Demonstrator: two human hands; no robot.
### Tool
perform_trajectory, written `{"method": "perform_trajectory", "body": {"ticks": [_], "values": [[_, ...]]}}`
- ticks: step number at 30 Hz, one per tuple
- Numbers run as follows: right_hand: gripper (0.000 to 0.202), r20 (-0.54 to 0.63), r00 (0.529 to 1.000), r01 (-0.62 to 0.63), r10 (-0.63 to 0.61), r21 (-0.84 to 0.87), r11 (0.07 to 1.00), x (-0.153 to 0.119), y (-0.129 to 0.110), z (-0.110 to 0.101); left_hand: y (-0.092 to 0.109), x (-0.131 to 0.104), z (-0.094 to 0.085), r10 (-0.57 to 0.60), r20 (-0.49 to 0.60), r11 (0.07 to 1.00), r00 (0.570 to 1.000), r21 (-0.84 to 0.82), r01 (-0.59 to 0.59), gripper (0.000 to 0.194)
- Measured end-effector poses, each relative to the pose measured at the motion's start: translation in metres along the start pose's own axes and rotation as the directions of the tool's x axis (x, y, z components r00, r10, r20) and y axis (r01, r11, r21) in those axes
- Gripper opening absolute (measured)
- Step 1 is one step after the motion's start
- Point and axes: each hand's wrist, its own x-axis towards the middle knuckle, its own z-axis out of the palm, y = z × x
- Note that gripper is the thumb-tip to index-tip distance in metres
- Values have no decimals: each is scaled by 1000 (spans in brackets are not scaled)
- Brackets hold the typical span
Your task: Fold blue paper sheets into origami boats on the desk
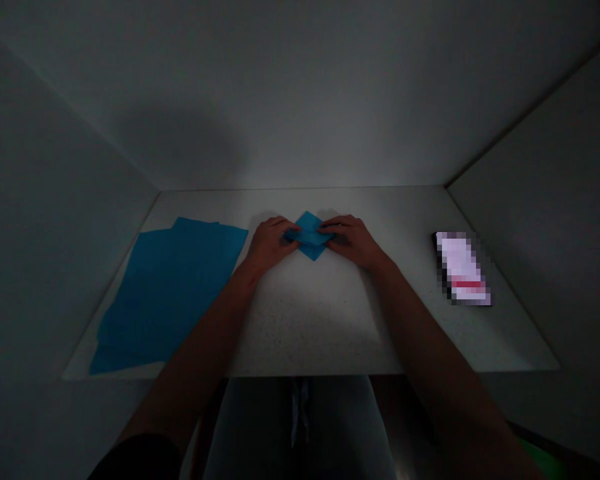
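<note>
Between my two hands is a small piece of folded blue paper (pixel 312 235), roughly diamond-shaped, with one point toward the wall and one toward me. My left hand (pixel 274 241) pinches its left corner, thumb below and fingers above. On the opposite corner my right hand (pixel 351 239) grips in the same way, its fingers curled over the paper. A raised fold or flap runs across the middle of the paper from hand to hand. The fingertips partly cover both side corners.
Overlapping blue sheets (pixel 175 293) lie on the left of the pale table (pixel 310 327), partly behind my left forearm. A phone with a lit, blurred screen (pixel 463 267) rests at the right. Walls close in the table at the back and both sides.
</note>
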Motion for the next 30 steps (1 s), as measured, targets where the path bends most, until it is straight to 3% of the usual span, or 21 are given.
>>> {"method": "perform_trajectory", "body": {"ticks": [3,9,11,14,20,24,30], "values": [[23,-53,991,-122,123,24,992,-1,-1,-5,-1,0,0,-29,27,999,999,-38,30,11],[23,-33,960,-272,278,134,953,-2,-5,-10,5,-2,1,-152,-9,959,988,-244,145,13],[26,-21,956,-286,293,159,945,-2,-4,-9,5,-3,2,-178,-5,939,984,-300,169,24],[29,-42,959,-277,281,87,957,-2,0,-5,4,-3,1,-149,-17,961,989,-237,141,34],[31,-141,941,-325,307,-135,936,-6,5,1,1,0,2,-44,-2,999,999,-16,44,14],[44,-109,949,-310,297,-129,942,-7,-1,0,2,0,4,-48,10,999,999,23,48,13],[39,8,956,-294,294,8,956,-4,-8,-6,0,-2,5,-71,-7,997,997,31,71,20]]}}
